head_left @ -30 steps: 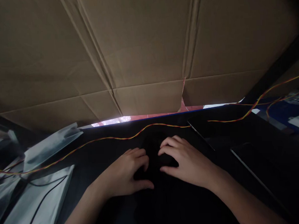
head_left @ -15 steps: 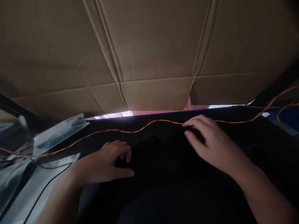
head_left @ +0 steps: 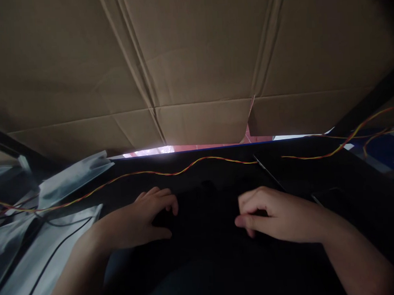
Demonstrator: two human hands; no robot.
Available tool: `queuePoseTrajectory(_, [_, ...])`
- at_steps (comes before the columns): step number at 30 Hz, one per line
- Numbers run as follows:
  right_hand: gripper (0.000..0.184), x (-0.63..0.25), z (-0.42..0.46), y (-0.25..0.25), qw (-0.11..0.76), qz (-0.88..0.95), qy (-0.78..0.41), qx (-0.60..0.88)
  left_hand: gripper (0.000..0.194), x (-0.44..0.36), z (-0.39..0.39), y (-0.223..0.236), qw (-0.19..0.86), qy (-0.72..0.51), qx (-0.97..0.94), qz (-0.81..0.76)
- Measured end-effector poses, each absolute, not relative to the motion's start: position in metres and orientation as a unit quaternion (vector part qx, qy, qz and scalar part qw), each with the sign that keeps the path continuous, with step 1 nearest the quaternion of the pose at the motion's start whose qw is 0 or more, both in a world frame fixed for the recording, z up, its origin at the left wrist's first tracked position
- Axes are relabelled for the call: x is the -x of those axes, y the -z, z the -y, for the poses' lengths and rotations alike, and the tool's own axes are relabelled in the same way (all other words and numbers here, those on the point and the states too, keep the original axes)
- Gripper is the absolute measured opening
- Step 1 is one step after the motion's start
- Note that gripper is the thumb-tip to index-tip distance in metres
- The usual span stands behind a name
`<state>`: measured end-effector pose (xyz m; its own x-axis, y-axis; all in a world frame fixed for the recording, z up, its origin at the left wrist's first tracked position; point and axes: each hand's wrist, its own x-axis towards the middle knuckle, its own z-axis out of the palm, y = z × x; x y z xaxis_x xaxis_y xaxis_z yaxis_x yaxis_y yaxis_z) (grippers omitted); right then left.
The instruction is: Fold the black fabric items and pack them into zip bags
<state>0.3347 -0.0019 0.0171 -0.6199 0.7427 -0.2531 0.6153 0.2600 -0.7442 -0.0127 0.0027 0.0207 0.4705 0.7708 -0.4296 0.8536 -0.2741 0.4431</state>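
My left hand (head_left: 151, 217) hovers over or rests on the very dark surface, its fingers bent and its thumb apart from them. No held object shows there. My right hand (head_left: 265, 216) has curled fingers with the thumb close against them; the darkness hides whatever may be between them. Beyond both hands runs a twisted red and yellow cable (head_left: 204, 158). A dark flat piece with a pale edge (head_left: 271, 174) covers part of this cable, just past my right hand. Another dark rectangular object (head_left: 329, 197) lies near my right wrist.
A large folded cardboard sheet (head_left: 200, 64) stands across the far side, above the blue edge of the dark surface. Clear plastic bags (head_left: 74, 176) and a thin black cable (head_left: 58, 249) lie at the left. Dark frame bars (head_left: 367, 98) slant at both sides.
My right hand has drawn back from the cable towards me, and its fingers have curled in. The dark flat piece on the cable now shows. My left hand has barely moved.
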Motion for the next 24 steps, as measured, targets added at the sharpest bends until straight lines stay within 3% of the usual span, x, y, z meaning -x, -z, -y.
queuePoseTrajectory(2, [0.018,-0.320,0.003,-0.013,0.174,0.809,-0.370,0.423,0.035,0.008,0.000,-0.022,0.343,0.060,-0.805,-0.481])
queuePoseTrajectory(3, [0.021,-0.314,0.004,-0.009,0.207,0.817,-0.332,0.423,0.039,0.005,0.000,-0.022,0.356,0.060,-0.806,-0.470])
queuePoseTrajectory(5, [0.045,-0.304,0.005,0.001,0.217,0.839,-0.266,0.422,0.043,0.002,0.001,-0.023,0.376,0.058,-0.805,-0.456])
queuePoseTrajectory(7, [0.046,-0.302,0.004,0.009,0.184,0.861,-0.236,0.411,0.045,0.002,0.000,-0.024,0.387,0.056,-0.803,-0.450])
queuePoseTrajectory(11, [0.018,-0.310,0.000,0.007,0.132,0.855,-0.288,0.411,0.048,0.011,-0.002,-0.023,0.378,0.053,-0.789,-0.482])
queuePoseTrajectory(17, [0.008,-0.325,-0.004,-0.006,0.144,0.767,-0.428,0.457,0.043,0.025,-0.001,-0.029,0.328,0.043,-0.800,-0.501])
queuePoseTrajectory(20, [0.016,-0.324,-0.009,0.000,0.207,0.700,-0.452,0.512,0.031,0.023,-0.008,-0.030,0.253,-0.033,-0.838,-0.482])
queuePoseTrajectory(24, [0.021,-0.319,-0.011,0.006,0.366,0.699,-0.244,0.564,0.030,0.010,-0.016,-0.022,-0.016,-0.146,-0.840,-0.522])
